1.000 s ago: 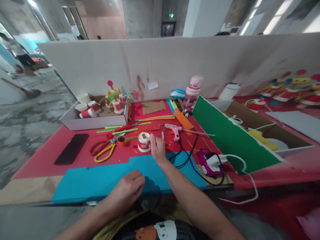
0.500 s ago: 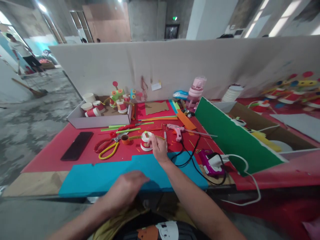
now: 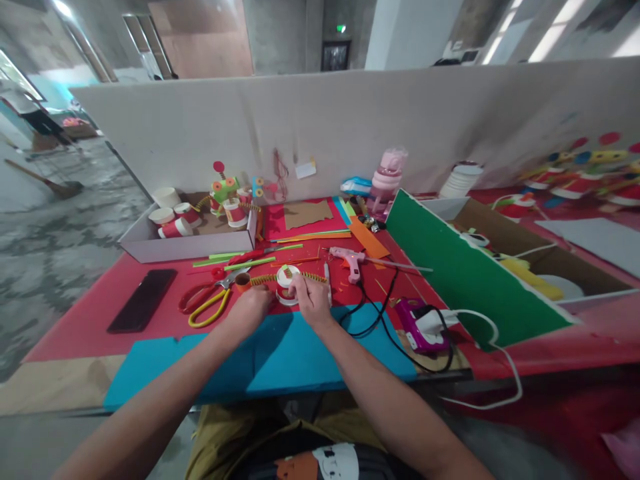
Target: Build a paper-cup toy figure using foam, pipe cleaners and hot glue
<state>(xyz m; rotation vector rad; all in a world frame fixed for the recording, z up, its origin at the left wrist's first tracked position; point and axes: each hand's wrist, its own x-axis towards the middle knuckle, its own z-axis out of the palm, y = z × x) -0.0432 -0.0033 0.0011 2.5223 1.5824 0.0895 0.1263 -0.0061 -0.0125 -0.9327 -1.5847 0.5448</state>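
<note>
A red-and-white paper cup figure [image 3: 287, 277] sits upright on the table in front of me, with coiled yellow paper arms out to both sides. My right hand [image 3: 313, 299] grips its right side, fingers closed on the cup. Left of the cup, my left hand [image 3: 253, 307] has curled fingers beneath the left coiled arm [image 3: 263, 279]; what they hold, if anything, is hidden. An orange paper ring [image 3: 243, 281] is at that arm's outer end. Scissors with red and yellow handles [image 3: 210, 303] lie beside my left hand. A pink glue gun [image 3: 351, 260] rests right of my right hand.
Blue sheets [image 3: 220, 360] cover the table's front edge. A phone [image 3: 143, 301] lies left. Behind it stands a white box [image 3: 187, 247] of cup figures. To the right are a purple power block [image 3: 423, 327] with cords and a green-sided box [image 3: 450, 267].
My left hand has moved up and forward from above the blue sheets to the cup figure's left side. My right hand stays on the cup. The camera view has shifted slightly.
</note>
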